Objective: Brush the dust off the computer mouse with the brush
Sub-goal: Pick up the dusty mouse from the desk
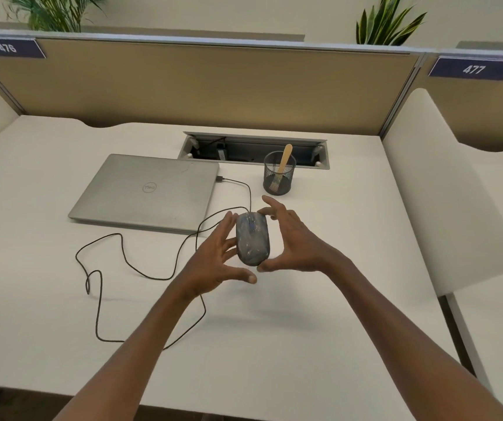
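Observation:
A dusty dark wired computer mouse (pixel 252 238) lies on the white desk (pixel 320 299), and its black cable (pixel 101 299) loops off to the left. My left hand (pixel 216 259) flanks its left side with fingers spread, the thumb stretched out below it. My right hand (pixel 292 238) cups its right side, fingers apart, with a fingertip by the front end and the thumb tip at the rear end. Neither hand has closed around it. The brush (pixel 284 161) stands in a black mesh cup (pixel 279 177) behind the mouse; only its wooden handle shows clearly.
A closed silver laptop (pixel 147 189) lies at the left, with the mouse cable plugged into its right side. A cable hatch (pixel 253 147) is open at the back of the desk. Tan partition walls (pixel 213 86) enclose the back, and a white divider (pixel 441 192) closes the right.

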A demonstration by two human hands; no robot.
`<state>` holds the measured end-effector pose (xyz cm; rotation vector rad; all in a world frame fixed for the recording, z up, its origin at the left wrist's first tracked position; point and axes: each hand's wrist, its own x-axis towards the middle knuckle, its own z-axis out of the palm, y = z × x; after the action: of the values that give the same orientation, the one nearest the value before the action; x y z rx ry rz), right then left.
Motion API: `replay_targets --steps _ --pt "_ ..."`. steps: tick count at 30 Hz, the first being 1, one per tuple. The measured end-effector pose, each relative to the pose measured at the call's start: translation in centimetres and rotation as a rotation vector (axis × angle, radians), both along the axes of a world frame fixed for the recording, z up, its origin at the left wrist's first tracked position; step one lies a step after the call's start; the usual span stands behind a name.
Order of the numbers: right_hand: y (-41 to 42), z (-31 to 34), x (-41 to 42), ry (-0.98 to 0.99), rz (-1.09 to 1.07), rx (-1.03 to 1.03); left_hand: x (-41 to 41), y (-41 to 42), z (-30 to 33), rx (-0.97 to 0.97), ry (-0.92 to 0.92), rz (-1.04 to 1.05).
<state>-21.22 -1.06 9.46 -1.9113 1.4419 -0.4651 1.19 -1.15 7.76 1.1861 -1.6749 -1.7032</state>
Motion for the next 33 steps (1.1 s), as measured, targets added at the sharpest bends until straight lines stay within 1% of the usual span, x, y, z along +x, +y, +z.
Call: replay_targets --steps 9,22,33 --pt "-0.2 0.6 -0.6 -0.063 0.038 0.045 -0.5 -0.7 0.4 -0.085 -0.089 0.039" --pt "-0.9 0.7 -1.2 -0.104 0.053 0.068 -1.2 -1.4 0.7 -0.125 -0.080 0.050" --pt "-1.9 0.7 -1.2 -0.091 0.074 0.060 -1.1 -1.8 0.7 -0.077 -0.057 0.058"
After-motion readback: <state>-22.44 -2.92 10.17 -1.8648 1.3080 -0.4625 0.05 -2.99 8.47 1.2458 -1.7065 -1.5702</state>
